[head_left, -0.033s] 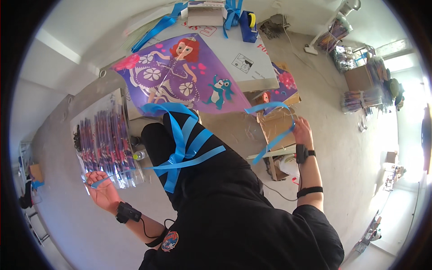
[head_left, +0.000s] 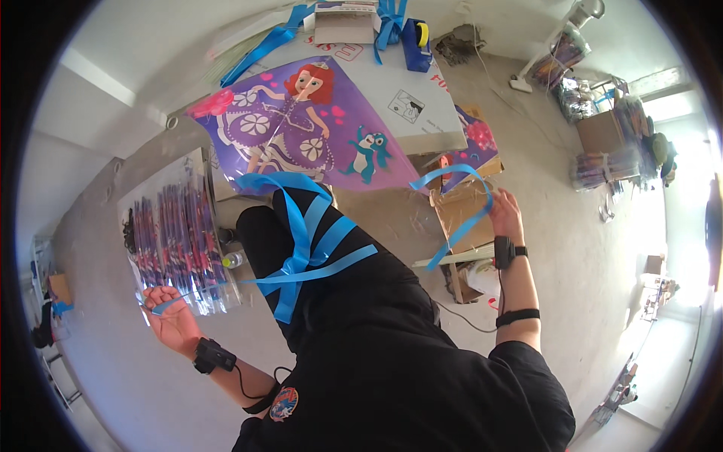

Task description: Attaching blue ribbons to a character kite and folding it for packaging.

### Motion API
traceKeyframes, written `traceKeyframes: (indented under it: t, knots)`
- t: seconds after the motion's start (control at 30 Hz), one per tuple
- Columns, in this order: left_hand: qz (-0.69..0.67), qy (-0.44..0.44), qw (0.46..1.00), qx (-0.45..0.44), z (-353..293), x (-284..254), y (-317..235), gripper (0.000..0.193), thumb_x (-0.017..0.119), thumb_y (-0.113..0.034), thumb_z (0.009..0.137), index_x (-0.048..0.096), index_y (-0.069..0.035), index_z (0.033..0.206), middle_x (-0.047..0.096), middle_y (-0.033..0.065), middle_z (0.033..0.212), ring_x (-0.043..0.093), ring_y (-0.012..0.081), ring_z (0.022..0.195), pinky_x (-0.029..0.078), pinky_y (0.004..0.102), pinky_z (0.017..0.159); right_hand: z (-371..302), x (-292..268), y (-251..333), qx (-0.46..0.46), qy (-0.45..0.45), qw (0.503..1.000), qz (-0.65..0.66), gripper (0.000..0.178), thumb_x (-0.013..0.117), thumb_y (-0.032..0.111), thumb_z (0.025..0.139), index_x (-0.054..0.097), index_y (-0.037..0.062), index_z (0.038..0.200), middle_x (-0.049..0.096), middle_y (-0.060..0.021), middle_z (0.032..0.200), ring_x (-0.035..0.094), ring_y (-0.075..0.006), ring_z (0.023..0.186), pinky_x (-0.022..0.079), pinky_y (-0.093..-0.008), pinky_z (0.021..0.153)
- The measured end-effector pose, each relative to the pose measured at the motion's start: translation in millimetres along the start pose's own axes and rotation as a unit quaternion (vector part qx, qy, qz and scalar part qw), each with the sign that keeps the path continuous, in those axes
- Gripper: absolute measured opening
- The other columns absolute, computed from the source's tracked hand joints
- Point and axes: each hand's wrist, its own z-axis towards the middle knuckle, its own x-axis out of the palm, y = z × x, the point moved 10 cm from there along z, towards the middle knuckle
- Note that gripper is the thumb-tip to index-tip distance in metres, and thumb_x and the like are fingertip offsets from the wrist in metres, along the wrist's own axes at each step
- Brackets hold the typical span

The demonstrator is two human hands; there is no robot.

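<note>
A person, seen from above, sits with both arms spread wide, each bare hand at a length of glossy blue ribbon. The left hand (head_left: 175, 322) has its fingers curled inward, with the end of a left ribbon (head_left: 164, 306) lying across them in a light, closed hold. From that hand the strip runs right, seen almost edge-on, to a loose ribbon pile (head_left: 297, 260) across the black trousers (head_left: 260, 226). The right hand (head_left: 507, 217) is raised, fingers bent and nearly together, at the bend of a right ribbon (head_left: 459, 233); it seems to pinch the strip, though the exact contact is too small to tell. One end of this ribbon arcs left to the right tip of a purple kite sheet (head_left: 343, 154); the other hangs down and left. The left palm is turned up, forearm angled outward; the right forearm points nearly straight ahead. The kite sheet hangs past the near edge of a white printed carton (head_left: 444, 135), whose far right corner holds a blue tape dispenser (head_left: 416, 47), with a small open box (head_left: 344, 29) at its far edge
</note>
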Motion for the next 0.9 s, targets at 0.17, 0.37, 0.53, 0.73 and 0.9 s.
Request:
traceKeyframes:
  t: [0.17, 0.37, 0.53, 0.73, 0.9]
  knots:
    - [0.012, -0.002, 1.0, 0.003, 2, -6, -2, 0.015, 0.047, -0.013, 0.095, 0.048, -0.001, 0.086, 0.05, 0.0067, 0.104, 0.049, 0.0153, 0.092, 0.037, 0.0364, 0.094, 78, 96, 30, -0.072, 0.069, 0.994, -0.045, 0.034, 0.055, -0.004, 0.085, 0.05, 0.003, 0.118, 0.056, -0.0097, 0.108, 0.056, -0.0195, 0.095, 0.051, -0.0369, 0.079]
    - [0.016, 0.012, 1.0, 0.01, -1, 8, 4, 0.016, 0.044, -0.015, 0.096, 0.047, -0.002, 0.086, 0.05, 0.0076, 0.105, 0.047, 0.0154, 0.093, 0.036, 0.0362, 0.094, 144, 265, 73, -0.29, 0.102, 0.866, -0.395, 0.048, 0.063, 0.003, 0.078, 0.05, 0.0077, 0.123, 0.052, -0.0138, 0.121, 0.052, -0.0284, 0.108, 0.048, -0.0432, 0.087]
    - [0.031, 0.012, 0.999, -0.006, 9, -9, 25, 0.019, 0.043, -0.018, 0.098, 0.049, -0.004, 0.087, 0.053, 0.0081, 0.107, 0.05, 0.017, 0.094, 0.038, 0.0364, 0.093, 123, 365, -53, -0.338, 0.075, 0.503, -0.792, 0.056, 0.058, 0.032, 0.083, 0.044, 0.0118, 0.133, 0.037, -0.016, 0.139, 0.036, -0.0409, 0.126, 0.031, -0.0522, 0.103]
    - [0.083, -0.042, 0.996, 0.001, 3, -14, 30, 0.022, 0.042, -0.022, 0.099, 0.05, -0.004, 0.089, 0.055, 0.0075, 0.106, 0.052, 0.0183, 0.093, 0.041, 0.0357, 0.09, 47, 391, -178, -0.376, 0.272, 0.522, -0.716, 0.059, 0.061, 0.033, 0.083, 0.042, 0.0124, 0.134, 0.034, -0.0153, 0.142, 0.033, -0.0386, 0.129, 0.025, -0.0567, 0.106]
    - [0.101, -0.085, 0.991, -0.002, 7, -23, 39, 0.021, 0.043, -0.022, 0.098, 0.049, -0.004, 0.09, 0.054, 0.0075, 0.105, 0.051, 0.0178, 0.092, 0.04, 0.0362, 0.088, 65, 367, -179, -0.391, 0.22, 0.571, -0.688, 0.043, 0.059, 0.036, 0.082, 0.056, 0.0239, 0.124, 0.046, -0.006, 0.135, 0.042, -0.0312, 0.123, 0.025, -0.06, 0.102]
